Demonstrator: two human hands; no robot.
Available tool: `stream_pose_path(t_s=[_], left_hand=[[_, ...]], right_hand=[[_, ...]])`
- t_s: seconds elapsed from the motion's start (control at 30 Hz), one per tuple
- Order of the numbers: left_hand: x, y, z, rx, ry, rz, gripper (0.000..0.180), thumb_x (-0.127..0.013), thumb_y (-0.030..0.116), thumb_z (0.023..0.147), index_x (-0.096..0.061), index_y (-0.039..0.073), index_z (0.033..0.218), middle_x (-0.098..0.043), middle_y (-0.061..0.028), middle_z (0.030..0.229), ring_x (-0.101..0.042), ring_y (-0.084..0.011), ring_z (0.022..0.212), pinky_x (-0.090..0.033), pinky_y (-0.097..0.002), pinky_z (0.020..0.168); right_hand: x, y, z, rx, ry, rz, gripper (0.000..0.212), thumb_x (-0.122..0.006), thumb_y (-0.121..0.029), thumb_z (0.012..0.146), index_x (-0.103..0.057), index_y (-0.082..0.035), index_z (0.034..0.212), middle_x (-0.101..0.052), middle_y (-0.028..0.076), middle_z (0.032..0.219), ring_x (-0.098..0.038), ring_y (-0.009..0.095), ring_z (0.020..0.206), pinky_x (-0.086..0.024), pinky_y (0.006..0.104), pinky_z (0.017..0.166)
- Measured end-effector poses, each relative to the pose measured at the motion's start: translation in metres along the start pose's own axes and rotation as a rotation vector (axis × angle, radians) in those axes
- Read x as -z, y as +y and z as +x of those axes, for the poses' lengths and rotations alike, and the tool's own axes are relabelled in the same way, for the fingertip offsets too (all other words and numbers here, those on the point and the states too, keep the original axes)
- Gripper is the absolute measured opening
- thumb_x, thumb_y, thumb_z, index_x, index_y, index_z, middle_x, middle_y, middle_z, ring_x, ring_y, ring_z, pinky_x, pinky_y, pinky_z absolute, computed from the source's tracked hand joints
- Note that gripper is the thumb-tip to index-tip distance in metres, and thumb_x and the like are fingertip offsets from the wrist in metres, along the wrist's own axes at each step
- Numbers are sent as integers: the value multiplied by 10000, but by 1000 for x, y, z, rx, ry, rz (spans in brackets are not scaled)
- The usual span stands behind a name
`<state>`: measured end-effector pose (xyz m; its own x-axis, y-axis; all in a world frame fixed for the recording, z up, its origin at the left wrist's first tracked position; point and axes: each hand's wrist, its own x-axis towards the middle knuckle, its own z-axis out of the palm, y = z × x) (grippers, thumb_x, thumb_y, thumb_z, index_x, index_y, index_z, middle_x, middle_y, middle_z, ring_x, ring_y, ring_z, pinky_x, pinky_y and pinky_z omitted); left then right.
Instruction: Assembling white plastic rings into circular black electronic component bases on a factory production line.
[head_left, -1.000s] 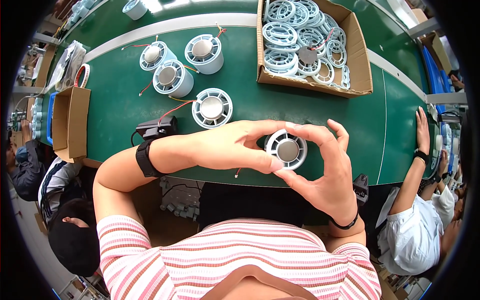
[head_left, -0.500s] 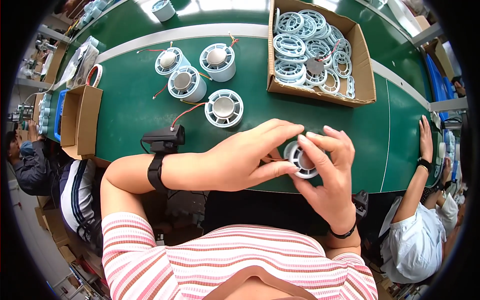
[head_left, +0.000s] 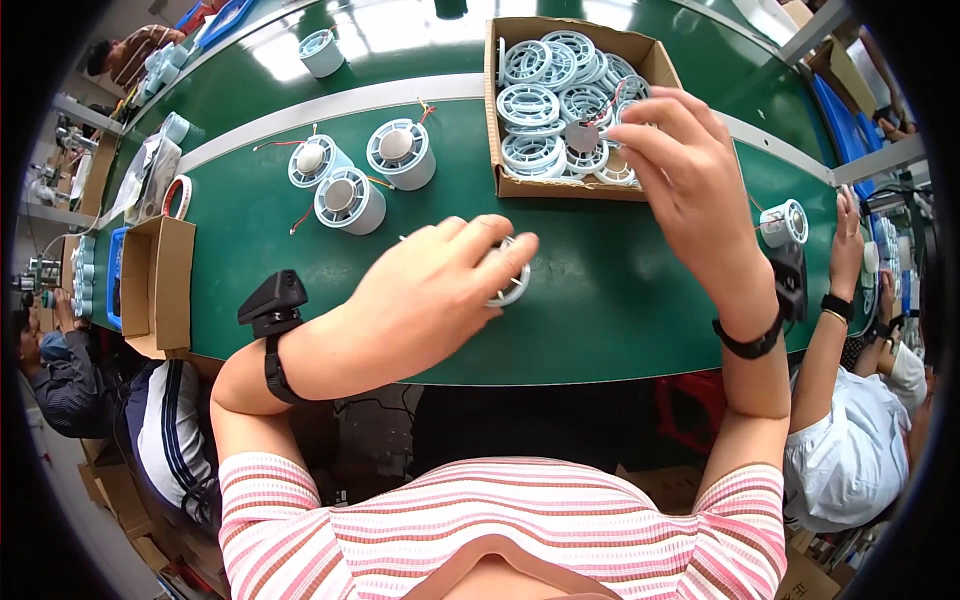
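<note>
1. The left hand [head_left: 425, 290] grips a spoked unit [head_left: 517, 287] in front of the cardboard box [head_left: 560, 189], fingers draped over it, seemingly for steadiness;
2. the right hand [head_left: 690, 175] hangs at the box's right edge, fingers parted, apparently holding nothing;
3. pale rings [head_left: 527, 104] heap inside, presumably for reach;
4. three cylinders [head_left: 358, 206] stand left of it, likely upright to spare their wires [head_left: 272, 145].

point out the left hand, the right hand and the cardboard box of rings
Left hand [head_left: 432, 283]: head view, back of hand
Right hand [head_left: 697, 192]: head view, middle of hand
Cardboard box [head_left: 555, 189]: head view, near wall
</note>
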<state>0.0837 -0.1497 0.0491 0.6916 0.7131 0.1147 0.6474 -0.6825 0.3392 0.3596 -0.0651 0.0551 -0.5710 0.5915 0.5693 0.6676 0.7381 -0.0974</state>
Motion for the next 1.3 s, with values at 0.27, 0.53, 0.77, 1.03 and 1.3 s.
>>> stream_pose_path(t_s=[0.27, 0.53, 0.77, 1.03, 1.3], left_hand=[[-33, -8, 4, -138, 96, -241, 631, -854, 208, 808, -596, 123, 1378, -595, -138, 1183, -667, -319, 912, -565, -391, 749], [-29, -8, 2, -109, 57, -240, 624, -857, 253, 813, -601, 120, 1366, -617, -125, 1169, -680, -310, 868, -571, -390, 712], [-25, -12, 7, 37, 46, -387, 683, -874, 239, 790, -564, 83, 1378, -622, -123, 1152, -682, -291, 882, -565, -342, 707], [-31, -9, 6, 205, -49, -769, 656, -816, 84, 841, -501, 69, 1416, -614, -95, 1207, -718, -175, 864, -602, -296, 754], [-26, -1, 12, 500, -262, -1416, 684, -690, -120, 893, -424, 52, 1500, -540, -56, 1369, -632, -136, 1157, -578, -304, 985]], right_hand=[[-69, 18, 50, 103, -112, 42, 141, -702, -130, 933, -698, -45, 1045, -660, 95, 1075, -612, 347, 1083, -472, 440, 962], [15, -17, 30, -96, -42, 172, 116, -645, -9, 931, -683, -41, 1036, -622, 108, 1024, -628, 350, 936, -512, 407, 771], [36, -48, -37, -82, -710, 384, 336, -628, 94, 861, -697, -49, 1156, -627, 145, 1123, -626, 340, 1056, -515, 410, 857], [13, -76, -88, -597, -171, 498, 524, -784, -9, 787, -643, -27, 1291, -615, 170, 1332, -588, 374, 1214, -485, 409, 1036], [-2, -79, -108, -583, -56, 530, 729, -805, 7, 757, -522, -18, 1428, -609, 185, 1364, -583, 315, 1281, -467, 410, 1088]])
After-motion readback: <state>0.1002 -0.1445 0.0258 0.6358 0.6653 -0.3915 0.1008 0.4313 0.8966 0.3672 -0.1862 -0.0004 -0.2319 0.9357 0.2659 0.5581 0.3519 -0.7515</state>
